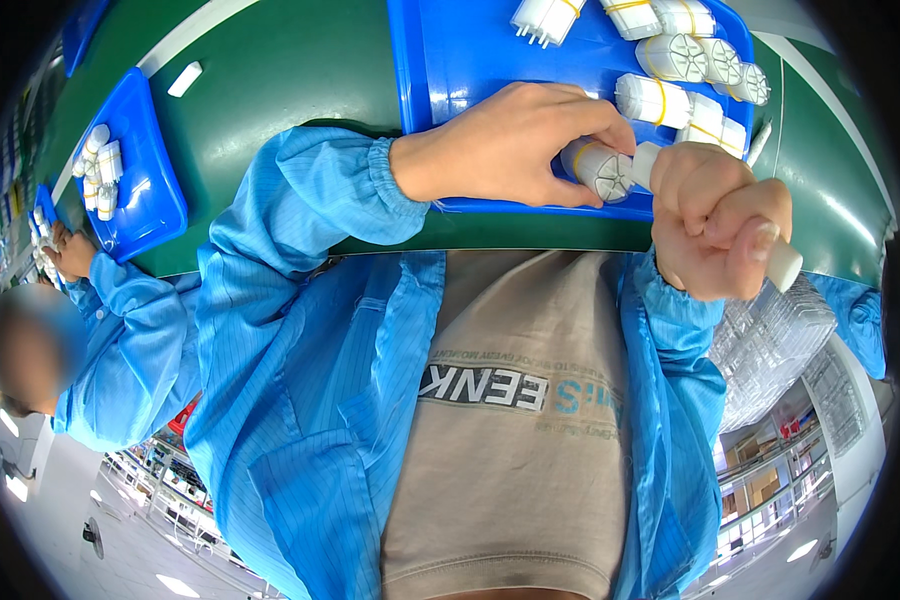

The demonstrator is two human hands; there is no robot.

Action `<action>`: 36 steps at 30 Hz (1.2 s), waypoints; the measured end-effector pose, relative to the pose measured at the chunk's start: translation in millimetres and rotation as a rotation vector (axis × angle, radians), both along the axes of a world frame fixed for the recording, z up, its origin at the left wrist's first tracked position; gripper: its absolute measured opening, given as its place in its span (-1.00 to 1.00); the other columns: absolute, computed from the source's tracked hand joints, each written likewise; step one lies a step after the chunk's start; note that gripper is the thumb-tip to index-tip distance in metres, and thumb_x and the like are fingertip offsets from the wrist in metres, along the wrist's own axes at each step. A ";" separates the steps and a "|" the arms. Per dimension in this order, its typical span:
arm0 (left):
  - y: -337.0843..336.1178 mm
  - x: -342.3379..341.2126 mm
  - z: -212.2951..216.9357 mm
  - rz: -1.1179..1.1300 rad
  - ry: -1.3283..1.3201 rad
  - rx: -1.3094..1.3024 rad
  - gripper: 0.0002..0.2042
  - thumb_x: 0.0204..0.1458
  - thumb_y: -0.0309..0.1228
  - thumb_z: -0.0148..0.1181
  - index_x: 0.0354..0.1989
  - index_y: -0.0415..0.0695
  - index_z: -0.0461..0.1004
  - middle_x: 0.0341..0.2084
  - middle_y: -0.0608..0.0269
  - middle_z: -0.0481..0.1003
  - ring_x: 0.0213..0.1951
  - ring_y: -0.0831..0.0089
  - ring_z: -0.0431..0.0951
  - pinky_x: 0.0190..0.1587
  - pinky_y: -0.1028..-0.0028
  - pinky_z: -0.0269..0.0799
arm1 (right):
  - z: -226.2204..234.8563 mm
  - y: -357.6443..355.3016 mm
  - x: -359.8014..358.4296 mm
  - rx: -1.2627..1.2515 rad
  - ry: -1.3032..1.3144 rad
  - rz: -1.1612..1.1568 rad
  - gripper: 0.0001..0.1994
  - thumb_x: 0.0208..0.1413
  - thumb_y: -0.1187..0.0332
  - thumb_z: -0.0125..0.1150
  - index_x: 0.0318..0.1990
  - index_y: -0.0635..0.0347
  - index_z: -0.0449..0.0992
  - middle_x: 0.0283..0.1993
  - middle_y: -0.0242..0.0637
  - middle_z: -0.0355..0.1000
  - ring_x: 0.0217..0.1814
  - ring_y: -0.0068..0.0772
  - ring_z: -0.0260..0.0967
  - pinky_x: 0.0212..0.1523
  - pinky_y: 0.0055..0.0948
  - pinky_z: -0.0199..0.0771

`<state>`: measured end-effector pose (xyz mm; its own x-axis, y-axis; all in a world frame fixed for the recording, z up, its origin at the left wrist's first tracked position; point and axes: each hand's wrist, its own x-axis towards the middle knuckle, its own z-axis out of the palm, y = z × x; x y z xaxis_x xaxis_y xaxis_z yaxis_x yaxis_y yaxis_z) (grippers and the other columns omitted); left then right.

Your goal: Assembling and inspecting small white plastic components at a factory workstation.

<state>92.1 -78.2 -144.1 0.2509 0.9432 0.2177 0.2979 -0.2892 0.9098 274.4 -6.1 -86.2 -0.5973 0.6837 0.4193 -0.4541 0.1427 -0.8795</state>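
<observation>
My left hand [520, 145] closes its thumb and fingers round a banded bundle of white wedge-shaped pieces [600, 170], over the near edge of a blue tray [490, 62]. The bundle's segmented round end faces right. Wrapped in a fist, my right hand [720, 218] grips a white rod [785, 267] that sticks out on both sides of it. The rod's left end is up against or just beside the bundle's end; I cannot tell whether they touch. Further bundles with yellow bands [672, 58] lie in the tray's right part.
A green table [290, 70] carries the tray. On it to the left lie a small white piece [185, 79] and a second blue tray [155, 190] with several bundles. A co-worker in a blue smock [130, 340] works there. Clear plastic packaging [780, 345] is stacked at right.
</observation>
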 end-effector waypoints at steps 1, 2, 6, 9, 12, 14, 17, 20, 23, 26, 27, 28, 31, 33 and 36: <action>0.0 -0.3 -0.4 -0.001 0.024 0.019 -0.47 -0.14 -0.31 0.56 0.05 -0.12 0.53 -0.07 0.10 0.61 -0.04 0.12 0.64 0.07 0.27 0.58 | -1.9 1.6 0.2 -0.009 -0.009 0.003 -0.66 0.39 0.11 -0.07 -0.44 0.04 0.18 -0.64 -0.39 0.15 -0.70 -0.51 -0.03 -0.63 -0.33 0.01; 0.1 -0.8 -0.5 -0.002 0.049 0.037 -0.49 -0.13 -0.32 0.54 0.04 -0.12 0.54 -0.08 0.09 0.62 -0.04 0.11 0.65 0.06 0.27 0.58 | -3.8 2.5 0.6 -0.009 -0.010 0.002 -0.66 0.39 0.11 -0.07 -0.44 0.04 0.18 -0.64 -0.39 0.15 -0.70 -0.51 -0.03 -0.63 -0.33 0.01; -1.1 -1.9 5.3 -0.025 0.042 -0.034 -0.50 -0.12 -0.38 0.48 0.07 -0.12 0.54 -0.07 0.07 0.63 -0.05 0.08 0.66 0.03 0.26 0.59 | -7.1 2.6 1.8 -0.111 0.094 0.020 -0.70 0.35 0.20 0.08 -0.41 0.12 0.26 -0.62 -0.32 0.20 -0.65 -0.45 0.02 -0.57 -0.32 0.10; -1.3 -3.4 8.7 -0.052 0.014 -0.165 -0.51 -0.13 -0.41 0.44 0.07 -0.12 0.54 -0.10 0.06 0.64 -0.09 0.06 0.68 -0.02 0.24 0.61 | -4.5 9.5 4.0 -0.142 0.132 0.008 -0.70 0.34 0.19 0.09 -0.41 0.11 0.26 -0.63 -0.34 0.17 -0.66 -0.46 0.01 -0.58 -0.31 0.08; -1.4 -2.7 7.5 -0.045 0.031 -0.127 -0.53 -0.13 -0.41 0.42 0.05 -0.12 0.53 -0.10 0.06 0.65 -0.12 0.05 0.68 -0.05 0.24 0.62 | -8.2 9.7 3.9 -0.166 0.115 -0.003 -0.69 0.34 0.18 0.11 -0.41 0.10 0.25 -0.63 -0.37 0.13 -0.66 -0.46 -0.01 -0.59 -0.31 0.06; -1.2 -4.2 10.5 -0.042 0.065 -0.167 -0.52 -0.14 -0.40 0.43 0.03 -0.13 0.53 -0.12 0.03 0.65 -0.12 0.04 0.69 -0.05 0.24 0.62 | -18.3 4.1 -0.5 -0.177 0.126 -0.046 -0.69 0.34 0.20 0.17 -0.40 0.11 0.28 -0.63 -0.38 0.14 -0.65 -0.48 0.00 -0.60 -0.33 0.04; -2.6 -2.6 5.3 -0.010 0.057 -0.109 -0.51 -0.16 -0.40 0.43 0.04 -0.14 0.52 -0.13 -0.02 0.65 -0.12 0.01 0.69 -0.04 0.24 0.62 | -15.7 1.9 -6.5 -0.025 0.044 -0.065 -0.70 0.34 0.23 0.21 -0.38 0.16 0.30 -0.62 -0.36 0.18 -0.64 -0.49 0.03 -0.61 -0.36 0.04; -1.9 -2.9 4.8 -0.015 0.041 -0.132 -0.50 -0.17 -0.40 0.43 0.04 -0.15 0.52 -0.13 -0.06 0.65 -0.11 -0.02 0.68 -0.04 0.23 0.62 | -13.5 -0.6 -8.1 0.046 0.039 -0.076 -0.72 0.34 0.27 0.19 -0.37 0.22 0.33 -0.60 -0.29 0.27 -0.63 -0.47 0.12 -0.60 -0.39 0.10; -0.8 -4.2 7.3 -0.025 0.053 -0.151 -0.50 -0.17 -0.40 0.43 0.04 -0.16 0.51 -0.13 -0.06 0.65 -0.11 -0.03 0.68 -0.04 0.23 0.62 | -15.7 -0.6 -8.0 0.174 0.015 -0.098 -0.74 0.33 0.30 0.17 -0.37 0.24 0.34 -0.60 -0.25 0.30 -0.64 -0.45 0.18 -0.62 -0.40 0.13; -0.8 -3.8 7.3 -0.023 0.037 -0.161 -0.50 -0.18 -0.41 0.43 0.04 -0.15 0.52 -0.14 -0.05 0.65 -0.12 -0.03 0.68 -0.05 0.24 0.62 | -16.5 0.0 -10.6 0.257 0.045 -0.107 -0.76 0.31 0.34 0.16 -0.38 0.26 0.35 -0.63 -0.26 0.30 -0.67 -0.42 0.21 -0.65 -0.40 0.13; -0.7 -3.8 7.6 -0.023 0.036 -0.162 -0.50 -0.18 -0.41 0.43 0.04 -0.15 0.52 -0.14 -0.05 0.65 -0.12 -0.03 0.68 -0.05 0.24 0.62 | -16.4 0.3 -11.6 0.283 0.076 -0.097 -0.77 0.30 0.36 0.16 -0.38 0.26 0.35 -0.65 -0.27 0.30 -0.69 -0.42 0.22 -0.67 -0.40 0.13; -0.6 -4.1 8.1 -0.028 0.038 -0.167 -0.49 -0.18 -0.41 0.43 0.04 -0.14 0.52 -0.14 -0.05 0.65 -0.12 -0.03 0.68 -0.06 0.24 0.62 | -16.4 1.2 -11.9 0.282 0.076 -0.098 -0.77 0.30 0.36 0.16 -0.38 0.26 0.35 -0.65 -0.27 0.30 -0.69 -0.42 0.22 -0.67 -0.40 0.13; -0.6 -5.9 8.2 -0.032 0.037 -0.175 -0.49 -0.19 -0.41 0.43 0.04 -0.13 0.53 -0.14 -0.04 0.66 -0.12 -0.03 0.68 -0.07 0.23 0.62 | -17.6 3.3 -12.3 0.325 0.043 -0.090 -0.78 0.27 0.38 0.16 -0.41 0.26 0.34 -0.66 -0.29 0.29 -0.71 -0.41 0.22 -0.68 -0.39 0.16; -0.6 -7.1 7.8 -0.028 0.036 -0.177 -0.50 -0.19 -0.41 0.43 0.04 -0.12 0.53 -0.15 -0.04 0.66 -0.13 -0.04 0.68 -0.07 0.23 0.62 | -19.8 2.8 -12.8 0.285 0.000 -0.130 -0.77 0.25 0.39 0.16 -0.43 0.26 0.35 -0.65 -0.27 0.30 -0.68 -0.40 0.26 -0.64 -0.40 0.22; -1.5 -8.1 4.4 -0.016 0.043 -0.153 -0.50 -0.19 -0.40 0.43 0.03 -0.12 0.53 -0.15 -0.04 0.65 -0.14 -0.04 0.68 -0.08 0.21 0.62 | -17.6 3.3 -13.9 0.260 -0.087 -0.121 -0.78 0.25 0.39 0.17 -0.43 0.26 0.36 -0.62 -0.25 0.33 -0.63 -0.39 0.30 -0.58 -0.39 0.29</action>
